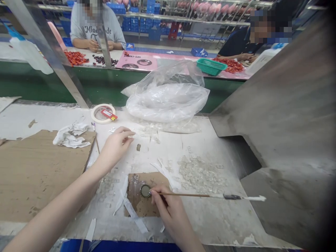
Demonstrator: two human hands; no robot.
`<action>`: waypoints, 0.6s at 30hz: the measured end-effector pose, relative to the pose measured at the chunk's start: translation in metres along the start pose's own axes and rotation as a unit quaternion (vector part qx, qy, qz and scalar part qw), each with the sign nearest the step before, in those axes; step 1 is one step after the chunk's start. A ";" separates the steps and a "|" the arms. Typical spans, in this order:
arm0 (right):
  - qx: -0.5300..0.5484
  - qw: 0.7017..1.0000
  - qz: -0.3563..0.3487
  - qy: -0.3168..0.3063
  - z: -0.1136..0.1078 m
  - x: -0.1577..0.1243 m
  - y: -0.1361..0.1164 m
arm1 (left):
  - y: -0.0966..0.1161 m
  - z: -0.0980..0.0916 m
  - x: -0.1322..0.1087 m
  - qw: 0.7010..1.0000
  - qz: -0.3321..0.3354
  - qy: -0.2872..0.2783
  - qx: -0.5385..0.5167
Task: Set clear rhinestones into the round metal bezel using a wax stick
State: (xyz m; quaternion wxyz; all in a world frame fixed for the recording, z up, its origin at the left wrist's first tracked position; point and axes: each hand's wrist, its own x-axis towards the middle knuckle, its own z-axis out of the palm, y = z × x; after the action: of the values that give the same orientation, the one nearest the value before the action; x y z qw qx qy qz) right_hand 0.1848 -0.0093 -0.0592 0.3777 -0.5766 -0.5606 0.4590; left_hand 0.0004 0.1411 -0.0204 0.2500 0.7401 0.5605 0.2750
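Note:
My right hand pinches a thin wooden stick, its dark and white-wrapped end pointing right. Its fingertips are at the edge of a small round dark-rimmed disc, which lies on a small piece of brown cardboard. White tape strips run along the sides of that cardboard. Up and to the left, my left hand is over the table, thumb and fingers curved close together near small clear pieces. Whether anything is between its fingertips is too small to tell.
Clear plastic bags stand at the table's back, beside a tape roll. Large cardboard and crumpled tissue lie left. Many clear pieces spread right, near a metal panel. Two people sit opposite.

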 end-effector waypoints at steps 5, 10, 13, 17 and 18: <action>0.040 0.999 0.004 0.014 0.000 -0.002 0.003 | 0.008 -0.022 -0.060 0.990 -0.033 0.039 -0.128; 0.165 0.983 0.035 0.069 0.001 -0.009 -0.011 | 0.023 -0.009 -0.119 0.961 -0.083 0.014 -0.262; 0.381 0.921 0.051 0.061 0.005 -0.011 -0.030 | 0.033 0.011 -0.136 0.927 -0.103 0.000 -0.360; 0.513 0.858 0.032 0.022 0.013 -0.013 -0.049 | 0.047 0.027 -0.149 0.902 -0.098 0.029 -0.420; 0.508 0.861 0.024 0.026 0.015 -0.014 -0.052 | 0.049 0.027 -0.152 0.902 -0.095 0.045 -0.418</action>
State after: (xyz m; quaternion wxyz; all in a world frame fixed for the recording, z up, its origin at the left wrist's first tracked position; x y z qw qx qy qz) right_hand 0.1560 -0.0199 -0.0128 0.6216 -0.3299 -0.2260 0.6735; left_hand 0.0194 -0.0201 -0.0255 0.5360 0.4979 0.4723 0.4917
